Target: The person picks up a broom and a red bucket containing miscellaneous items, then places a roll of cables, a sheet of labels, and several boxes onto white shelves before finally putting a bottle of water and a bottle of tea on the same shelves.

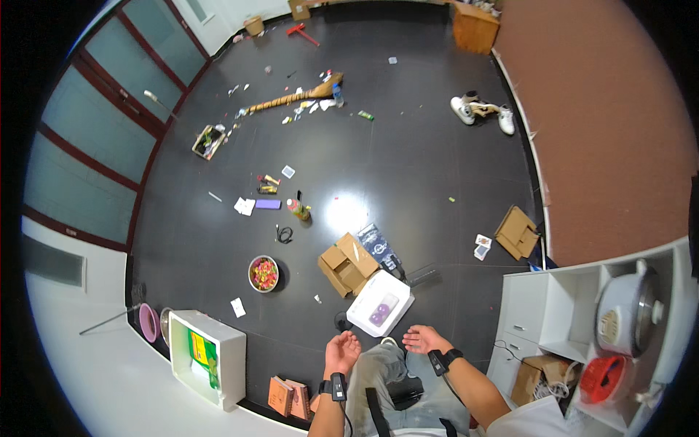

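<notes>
Both of my hands hover over my lap with nothing in them. My left hand (343,350) is turned palm up, its fingers loosely curled. My right hand (425,340) has its fingers stretched toward the middle. Just beyond them, on the dark floor, sits a white box (380,303) with a picture of purple round items on its top; neither hand touches it. An opened cardboard box (348,264) lies behind it, beside a dark blue printed packet (378,244). A bowl of colourful wrapped pieces (264,274) stands farther left.
A bottle (298,210), a purple case (268,204) and a coiled cable (284,235) lie ahead. A broom (295,98) rests among litter. At right is a white cabinet (521,300) with a rice cooker (622,317); at left, a white open box (232,363) and notebooks (289,396).
</notes>
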The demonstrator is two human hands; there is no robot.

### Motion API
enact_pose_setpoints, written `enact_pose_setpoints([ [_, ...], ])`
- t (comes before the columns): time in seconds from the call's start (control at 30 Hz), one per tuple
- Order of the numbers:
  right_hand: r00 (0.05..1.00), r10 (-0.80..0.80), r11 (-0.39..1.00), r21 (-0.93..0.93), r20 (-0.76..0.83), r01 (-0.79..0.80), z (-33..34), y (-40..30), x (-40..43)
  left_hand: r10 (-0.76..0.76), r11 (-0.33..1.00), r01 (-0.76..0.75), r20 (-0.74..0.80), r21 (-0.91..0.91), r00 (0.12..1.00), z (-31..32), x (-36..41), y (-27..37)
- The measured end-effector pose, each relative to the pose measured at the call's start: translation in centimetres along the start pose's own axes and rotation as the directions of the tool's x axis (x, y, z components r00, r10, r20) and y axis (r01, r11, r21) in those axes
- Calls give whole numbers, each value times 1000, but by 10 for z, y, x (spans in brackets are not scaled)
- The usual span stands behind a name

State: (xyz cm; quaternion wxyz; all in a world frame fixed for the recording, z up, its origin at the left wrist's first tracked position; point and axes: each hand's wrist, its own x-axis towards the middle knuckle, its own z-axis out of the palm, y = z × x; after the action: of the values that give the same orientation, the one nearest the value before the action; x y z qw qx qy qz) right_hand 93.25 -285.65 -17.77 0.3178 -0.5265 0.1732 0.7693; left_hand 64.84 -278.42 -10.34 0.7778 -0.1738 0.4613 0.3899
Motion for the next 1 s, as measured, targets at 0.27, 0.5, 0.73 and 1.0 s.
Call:
enact_pose_setpoints([
  [0.27,994,35,999,-14,-100,-37,-77,-30,279,30,999,-31,42,26,999,-50,243,-23],
  [0.5,816,-466,828,-494,-342,265,-112,-50,418,-60,955,-37,-315,-293,947,-176,408,-61],
  [0.73,847,-532,724,-524,-11,448,-136,-74,453,109,988,-152,-624,-15,774,-277,463,-66],
  [1.0,898,-416,693,-689,-142,212,-154,-96,450,79,997,-77,-588,29,805,-217,431,-62],
])
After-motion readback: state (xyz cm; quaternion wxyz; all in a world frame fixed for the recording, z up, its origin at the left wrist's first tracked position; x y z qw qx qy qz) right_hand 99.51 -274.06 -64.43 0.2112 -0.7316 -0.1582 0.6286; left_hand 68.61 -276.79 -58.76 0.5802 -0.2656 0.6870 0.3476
